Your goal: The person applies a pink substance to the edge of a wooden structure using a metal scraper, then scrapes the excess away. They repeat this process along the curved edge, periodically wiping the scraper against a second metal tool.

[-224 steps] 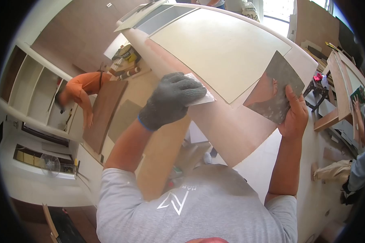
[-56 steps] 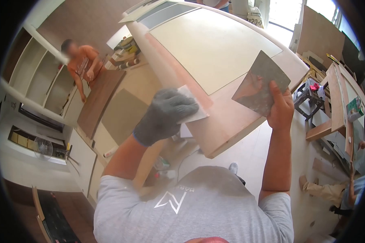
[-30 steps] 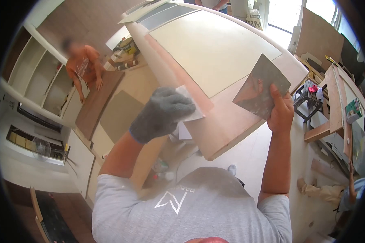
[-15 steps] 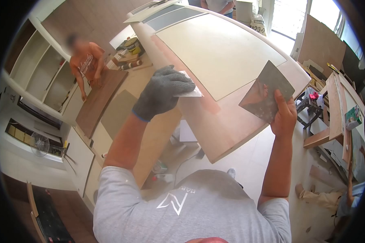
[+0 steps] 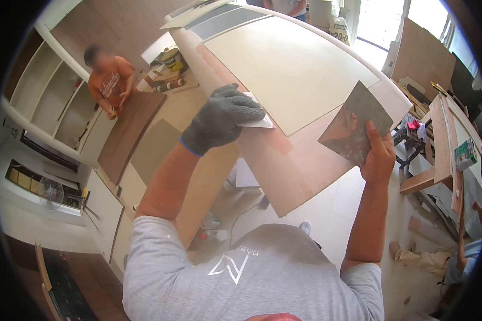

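Note:
My left hand (image 5: 219, 117), in a grey knit glove with a blue cuff, is closed on a thin whitish flat piece (image 5: 258, 115). That piece touches or hovers just over a large pale panel (image 5: 316, 166), beside a pink smeared patch (image 5: 280, 143); most of it hides under my fingers. Bare, my right hand (image 5: 377, 155) grips a dark, shiny square plate (image 5: 353, 120) by its lower right edge, thumb on the upper face. The plate is held above the panel's right end and mirrors pinkish shapes.
Left, a person in an orange shirt (image 5: 112, 80) stands at a brown board (image 5: 128, 134) on a workbench. A yellow-labelled can (image 5: 172, 60) sits behind. To the right are a black step stool (image 5: 411, 140) and a wooden frame (image 5: 442, 144). Other people are partly visible.
Both my hands have shifted slightly right, still holding the whitish piece and the plate. The person in orange has raised and brought their hands nearer together over the brown board.

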`<action>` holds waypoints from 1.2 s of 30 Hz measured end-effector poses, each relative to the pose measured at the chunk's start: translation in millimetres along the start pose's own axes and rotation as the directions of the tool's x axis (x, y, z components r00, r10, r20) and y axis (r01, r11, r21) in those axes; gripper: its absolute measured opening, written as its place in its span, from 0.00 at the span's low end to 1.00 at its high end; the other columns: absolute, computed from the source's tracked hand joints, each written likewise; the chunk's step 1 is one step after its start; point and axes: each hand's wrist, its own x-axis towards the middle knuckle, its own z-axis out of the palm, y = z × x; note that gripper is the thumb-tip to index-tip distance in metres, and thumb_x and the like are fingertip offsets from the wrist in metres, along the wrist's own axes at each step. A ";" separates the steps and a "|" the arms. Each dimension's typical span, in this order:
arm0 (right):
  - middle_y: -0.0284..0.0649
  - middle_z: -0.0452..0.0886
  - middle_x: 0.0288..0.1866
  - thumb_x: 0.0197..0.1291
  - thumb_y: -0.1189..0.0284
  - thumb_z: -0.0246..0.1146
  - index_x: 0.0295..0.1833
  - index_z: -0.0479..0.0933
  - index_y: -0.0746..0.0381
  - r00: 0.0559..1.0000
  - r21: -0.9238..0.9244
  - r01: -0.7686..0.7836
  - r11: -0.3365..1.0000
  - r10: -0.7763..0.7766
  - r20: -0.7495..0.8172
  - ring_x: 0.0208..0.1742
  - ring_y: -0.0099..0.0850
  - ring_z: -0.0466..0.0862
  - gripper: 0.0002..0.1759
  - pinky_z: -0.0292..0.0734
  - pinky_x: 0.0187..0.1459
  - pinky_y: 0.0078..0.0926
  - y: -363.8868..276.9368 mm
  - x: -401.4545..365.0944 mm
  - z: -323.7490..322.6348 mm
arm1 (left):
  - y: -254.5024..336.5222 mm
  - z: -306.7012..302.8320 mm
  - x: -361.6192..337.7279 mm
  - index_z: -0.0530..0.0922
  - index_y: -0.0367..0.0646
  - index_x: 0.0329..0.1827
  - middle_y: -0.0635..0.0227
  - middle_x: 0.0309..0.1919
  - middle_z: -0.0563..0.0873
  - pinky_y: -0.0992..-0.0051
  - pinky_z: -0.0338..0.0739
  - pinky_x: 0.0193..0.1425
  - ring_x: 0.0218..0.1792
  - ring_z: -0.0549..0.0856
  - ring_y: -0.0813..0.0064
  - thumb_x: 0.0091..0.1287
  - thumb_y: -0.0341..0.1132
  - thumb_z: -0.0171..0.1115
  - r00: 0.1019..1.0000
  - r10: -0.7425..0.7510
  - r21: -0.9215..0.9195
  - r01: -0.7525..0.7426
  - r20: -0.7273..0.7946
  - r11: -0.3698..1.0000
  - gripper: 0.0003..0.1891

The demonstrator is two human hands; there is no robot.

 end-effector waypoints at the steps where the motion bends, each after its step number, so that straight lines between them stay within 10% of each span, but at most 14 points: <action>1: 0.42 0.84 0.67 0.79 0.69 0.65 0.73 0.73 0.69 1.000 0.006 0.007 1.000 -0.007 0.008 0.65 0.30 0.85 0.24 0.79 0.66 0.29 2.8 1.5 -3.6 | -1.2 0.8 -0.9 0.92 0.58 0.44 0.77 0.50 0.95 0.51 0.77 0.77 0.56 0.91 0.68 0.56 0.18 0.68 1.000 0.007 -0.002 -0.007 0.000 1.000 0.20; 15: 0.43 0.85 0.66 0.79 0.68 0.66 0.73 0.74 0.68 0.995 -0.183 -0.007 0.983 -0.012 -0.103 0.63 0.33 0.86 0.24 0.81 0.65 0.32 17.5 8.2 -25.3 | 34.6 -32.4 -39.5 0.92 0.51 0.50 0.72 0.46 0.95 0.56 0.80 0.70 0.54 0.91 0.64 0.62 0.21 0.67 0.982 -0.190 -0.022 0.191 0.016 0.981 0.17; 21: 0.44 0.87 0.59 0.79 0.69 0.63 0.70 0.76 0.67 0.959 0.124 -0.277 0.953 0.266 0.098 0.56 0.34 0.89 0.20 0.87 0.57 0.33 -1.4 -12.5 35.1 | 124.6 -27.1 -12.2 0.90 0.43 0.57 0.59 0.58 0.92 0.59 0.81 0.68 0.59 0.89 0.56 0.68 0.21 0.61 0.782 -0.526 -0.257 0.461 -0.335 0.849 0.18; 24: 0.43 0.88 0.57 0.79 0.69 0.63 0.67 0.76 0.67 0.880 0.240 -0.460 0.855 0.403 0.251 0.54 0.33 0.89 0.18 0.88 0.54 0.33 -8.7 -28.2 66.1 | 153.6 -15.6 -5.5 0.89 0.44 0.59 0.59 0.61 0.90 0.57 0.82 0.68 0.62 0.88 0.55 0.70 0.25 0.64 0.889 -0.297 -0.120 0.273 -0.348 0.955 0.17; 29: 0.43 0.87 0.57 0.79 0.70 0.63 0.67 0.75 0.66 0.753 0.252 -0.640 0.726 0.525 0.397 0.53 0.33 0.89 0.18 0.89 0.52 0.35 3.5 -32.5 69.9 | 188.4 -17.7 -20.2 0.89 0.45 0.58 0.60 0.60 0.90 0.56 0.79 0.70 0.62 0.87 0.55 0.70 0.33 0.69 0.903 -0.332 0.187 0.388 -0.271 0.903 0.15; 31: 0.43 0.87 0.58 0.79 0.70 0.63 0.68 0.75 0.67 0.853 0.024 -0.151 0.988 0.119 0.509 0.53 0.33 0.89 0.19 0.87 0.54 0.34 35.5 -37.5 57.0 | 194.8 -23.0 -55.2 0.89 0.47 0.60 0.61 0.59 0.90 0.56 0.78 0.70 0.63 0.86 0.56 0.69 0.34 0.69 0.891 -0.393 0.286 0.447 -0.228 0.848 0.16; 33: 0.42 0.86 0.61 0.79 0.70 0.63 0.69 0.76 0.67 0.718 0.168 -0.658 0.734 0.543 0.435 0.56 0.30 0.87 0.19 0.82 0.59 0.28 0.2 -45.0 74.6 | 219.7 -28.8 -66.0 0.87 0.46 0.63 0.60 0.59 0.90 0.57 0.79 0.68 0.62 0.85 0.55 0.69 0.28 0.64 0.850 -0.503 0.386 0.521 -0.155 0.761 0.19; 36: 0.38 0.87 0.55 0.81 0.68 0.62 0.66 0.77 0.67 0.813 0.207 -0.364 0.908 0.202 0.545 0.53 0.24 0.84 0.17 0.80 0.53 0.24 3.2 -62.0 89.6 | 255.5 -22.3 -93.3 0.86 0.43 0.65 0.58 0.54 0.90 0.57 0.79 0.65 0.59 0.86 0.53 0.66 0.24 0.62 0.648 -0.656 0.265 0.760 -0.388 0.594 0.23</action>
